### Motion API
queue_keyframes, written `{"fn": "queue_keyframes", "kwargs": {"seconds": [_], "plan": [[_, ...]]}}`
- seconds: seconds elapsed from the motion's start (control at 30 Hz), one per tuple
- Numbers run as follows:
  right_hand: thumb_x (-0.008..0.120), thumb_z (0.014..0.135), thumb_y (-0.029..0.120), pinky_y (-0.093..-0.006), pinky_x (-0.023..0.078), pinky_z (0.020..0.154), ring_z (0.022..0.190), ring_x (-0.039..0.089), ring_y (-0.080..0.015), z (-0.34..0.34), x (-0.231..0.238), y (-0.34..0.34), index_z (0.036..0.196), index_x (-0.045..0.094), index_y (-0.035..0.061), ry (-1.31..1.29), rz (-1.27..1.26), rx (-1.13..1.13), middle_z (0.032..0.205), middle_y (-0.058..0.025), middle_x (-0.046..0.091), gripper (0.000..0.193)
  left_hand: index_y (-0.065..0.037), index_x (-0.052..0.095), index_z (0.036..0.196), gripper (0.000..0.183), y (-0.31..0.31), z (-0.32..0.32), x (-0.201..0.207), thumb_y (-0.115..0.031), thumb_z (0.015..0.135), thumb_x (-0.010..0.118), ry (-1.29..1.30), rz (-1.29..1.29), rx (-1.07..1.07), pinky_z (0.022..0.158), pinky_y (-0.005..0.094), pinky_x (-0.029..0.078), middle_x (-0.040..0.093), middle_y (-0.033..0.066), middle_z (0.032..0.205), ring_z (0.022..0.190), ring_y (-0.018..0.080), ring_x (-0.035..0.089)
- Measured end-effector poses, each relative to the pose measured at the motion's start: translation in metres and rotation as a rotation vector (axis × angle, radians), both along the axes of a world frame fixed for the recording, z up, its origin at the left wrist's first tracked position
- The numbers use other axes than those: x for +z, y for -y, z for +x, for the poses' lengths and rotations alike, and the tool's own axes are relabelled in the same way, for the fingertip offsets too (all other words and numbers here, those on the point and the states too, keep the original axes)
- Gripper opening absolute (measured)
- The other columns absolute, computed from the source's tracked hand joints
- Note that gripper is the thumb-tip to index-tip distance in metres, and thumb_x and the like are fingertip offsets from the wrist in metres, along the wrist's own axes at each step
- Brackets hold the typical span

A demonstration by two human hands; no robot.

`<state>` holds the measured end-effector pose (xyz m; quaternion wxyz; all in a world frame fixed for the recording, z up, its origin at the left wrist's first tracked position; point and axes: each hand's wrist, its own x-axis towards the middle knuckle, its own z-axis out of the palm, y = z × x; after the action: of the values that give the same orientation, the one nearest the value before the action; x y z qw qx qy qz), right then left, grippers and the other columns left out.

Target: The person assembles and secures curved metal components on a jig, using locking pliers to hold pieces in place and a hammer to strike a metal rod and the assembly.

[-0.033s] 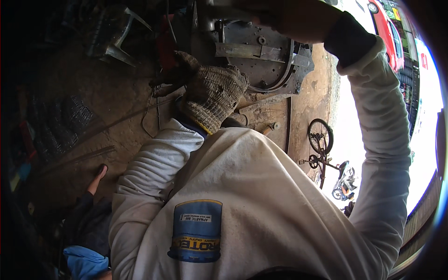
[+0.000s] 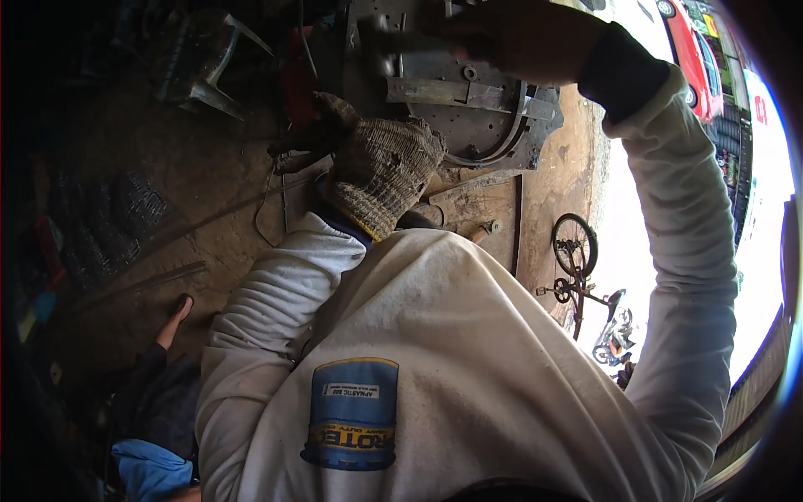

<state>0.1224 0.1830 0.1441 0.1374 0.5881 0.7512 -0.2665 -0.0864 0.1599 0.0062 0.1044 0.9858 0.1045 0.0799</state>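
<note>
My right hand [image 2: 535, 42], bare and in deep shade, is closed around the handle of a hammer, raised over the metal work at the top. The hammer's head [image 2: 383, 52] is smeared by motion. My left hand [image 2: 389, 167] wears a dirty knitted glove and is bent toward the left, beside the near-left edge of a dark steel plate [image 2: 535, 138]. Its fingers curl into shadow; what they grip is hidden. On the plate lie a flat metal strip [image 2: 447, 90] and a curved metal band [image 2: 502, 142]. A round washer-like piece [image 2: 470, 74] shows beyond the strip.
A plastic chair [image 2: 209, 67] stands in shadow at far left. A small roller-like piece [image 2: 485, 230] and thin rods lie on the brown ground. A bicycle [image 2: 575, 259], a motorbike [image 2: 615, 339] and a red car [image 2: 698, 58] are right. Another person's leg [image 2: 171, 326] shows lower left.
My right hand and the hammer have moved slightly, with the hammer head a little lower in view. My left hand stays in place.
</note>
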Motion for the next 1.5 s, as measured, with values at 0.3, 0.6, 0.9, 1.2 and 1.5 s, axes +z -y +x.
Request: {"fn": "queue_keyframes", "kwargs": {"seconds": [0.3, 0.6, 0.9, 1.2, 1.5], "plan": [[0.049, 0.092, 0.01, -0.0419, 0.053, 0.076, 0.082, 0.066, -0.0327, -0.016, 0.009, 0.0, 0.137, 0.051, 0.013, 0.036, -0.098, -0.145, 0.094, -0.0196, 0.068, 0.045, -0.014, 0.067, 0.091, 0.014, -0.002, 0.0, 0.001, -0.023, 0.084, 0.06, -0.029, -0.026, 0.0, 0.059, 0.0372, 0.055, 0.066, 0.0072, 0.082, 0.072, 0.0249, 0.069], [0.049, 0.094, 0.013, -0.0415, 0.054, 0.08, 0.086, 0.067, -0.0318, -0.041, 0.029, 0.002, 0.139, 0.05, 0.0281, 0.009, 0.102, -0.029, 0.107, -0.0143, 0.069, 0.047, -0.013, 0.067, 0.09, 0.014, -0.002, -0.003, -0.002, -0.023, 0.083, 0.061, 0.027, -0.02, 0.001, 0.059, 0.0388, 0.055, 0.066, 0.0075, 0.079, 0.071, 0.0257, 0.068], [0.05, 0.094, 0.014, -0.0419, 0.053, 0.078, 0.085, 0.066, -0.0338, 0.011, 0.0, 0.009, 0.138, 0.049, 0.0127, -0.052, 0.197, 0.027, 0.104, -0.0209, 0.066, 0.044, -0.013, 0.066, 0.088, 0.012, -0.001, 0.002, 0.001, -0.022, 0.082, 0.06, -0.014, -0.003, -0.008, 0.058, 0.0404, 0.054, 0.065, 0.0082, 0.079, 0.071, 0.0261, 0.068], [0.049, 0.091, 0.014, -0.0436, 0.053, 0.083, 0.093, 0.064, -0.0363, 0.024, -0.015, 0.011, 0.128, 0.055, 0.0051, 0.102, 0.216, 0.018, 0.103, -0.0208, 0.066, 0.039, -0.015, 0.065, 0.093, 0.014, 0.001, 0.002, -0.005, -0.025, 0.088, 0.057, -0.025, 0.07, -0.044, 0.056, 0.0372, 0.053, 0.064, 0.0076, 0.084, 0.07, 0.0231, 0.067], [0.049, 0.092, 0.007, -0.0384, 0.054, 0.079, 0.085, 0.065, -0.0317, 0.027, -0.02, 0.026, 0.119, 0.061, 0.0034, 0.112, 0.352, 0.38, 0.098, -0.0167, 0.066, 0.03, -0.014, 0.065, 0.093, 0.013, 0.003, 0.006, 0.011, -0.023, 0.087, 0.058, -0.125, 0.121, -0.024, 0.056, 0.0363, 0.054, 0.065, 0.0086, 0.085, 0.071, 0.0236, 0.068]]}}
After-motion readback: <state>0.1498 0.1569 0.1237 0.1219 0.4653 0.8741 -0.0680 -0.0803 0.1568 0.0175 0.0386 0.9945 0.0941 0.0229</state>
